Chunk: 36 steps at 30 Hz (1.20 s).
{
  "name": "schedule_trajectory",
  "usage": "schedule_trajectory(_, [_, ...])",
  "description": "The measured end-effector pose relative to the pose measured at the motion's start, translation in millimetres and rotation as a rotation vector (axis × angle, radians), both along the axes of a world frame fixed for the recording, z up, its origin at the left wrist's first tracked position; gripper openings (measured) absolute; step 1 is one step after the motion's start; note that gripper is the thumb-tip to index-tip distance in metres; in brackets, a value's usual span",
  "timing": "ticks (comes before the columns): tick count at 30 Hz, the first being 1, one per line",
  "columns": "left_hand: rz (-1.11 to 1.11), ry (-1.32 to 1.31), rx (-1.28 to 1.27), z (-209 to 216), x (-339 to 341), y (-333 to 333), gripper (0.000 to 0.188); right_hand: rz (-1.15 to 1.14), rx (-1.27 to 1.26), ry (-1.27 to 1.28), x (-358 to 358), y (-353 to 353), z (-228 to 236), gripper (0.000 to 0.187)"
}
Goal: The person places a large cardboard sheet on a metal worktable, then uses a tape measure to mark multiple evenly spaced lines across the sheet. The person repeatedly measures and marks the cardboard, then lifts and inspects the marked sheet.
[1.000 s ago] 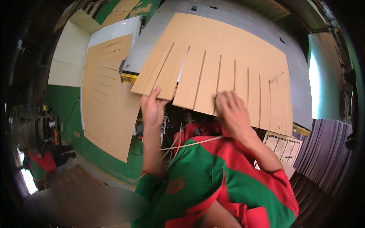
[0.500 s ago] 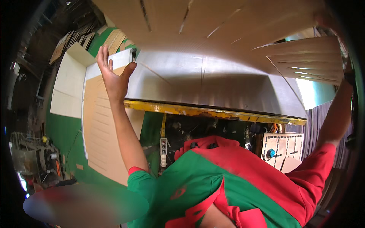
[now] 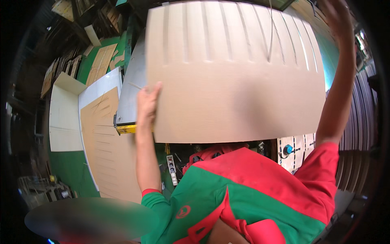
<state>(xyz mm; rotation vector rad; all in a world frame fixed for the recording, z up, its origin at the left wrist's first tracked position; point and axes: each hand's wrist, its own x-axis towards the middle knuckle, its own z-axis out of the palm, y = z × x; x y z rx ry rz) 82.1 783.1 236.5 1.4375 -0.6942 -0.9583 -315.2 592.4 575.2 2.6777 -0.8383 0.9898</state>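
Observation:
A large brown cardboard sheet (image 3: 203, 93) with a row of parallel slots along its far half lies in front of me, over a metal-topped work table (image 3: 132, 89). My left hand (image 3: 148, 103) is closed on its left edge, the thumb lying along that edge. My right hand (image 3: 336, 16) is raised beyond the sheet's far right corner. Motion blur and the dark picture rim hide its fingers, so I cannot make out whether they touch anything.
A yellow bar (image 3: 126, 129) edges the table. On the left, slotted cardboard (image 3: 107, 150) rests on a white surface beside a pale folded board (image 3: 65, 116). A power strip (image 3: 172, 168) hangs below the table; a stack of sheets (image 3: 357, 114) stands at right.
The cardboard sheet has come down from overhead and now covers most of the metal tabletop. My left hand, open before, has closed on its left edge. My right hand has moved up and inward.

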Motion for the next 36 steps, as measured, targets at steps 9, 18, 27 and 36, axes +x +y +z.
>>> schedule_trajectory(9, [-0.338, 0.221, 0.083, -78, -153, -111, 0.037, -0.173, 0.775, 0.724, -21, 167, -328, 0.120])
schedule_trajectory(18, [-0.585, -1.169, -0.029, -117, -101, -152, 0.068, -0.249, 0.406, 0.336, -75, 130, -362, 0.086])
schedule_trajectory(27, [0.203, -1.071, 1.198, -155, 249, 236, 0.041, -0.092, 0.382, 0.238, 8, 155, -363, 0.080])
schedule_trajectory(36, [0.153, 0.045, 0.295, -132, 7, 322, 0.070, 0.057, 0.403, 0.407, 110, 242, -421, 0.066])
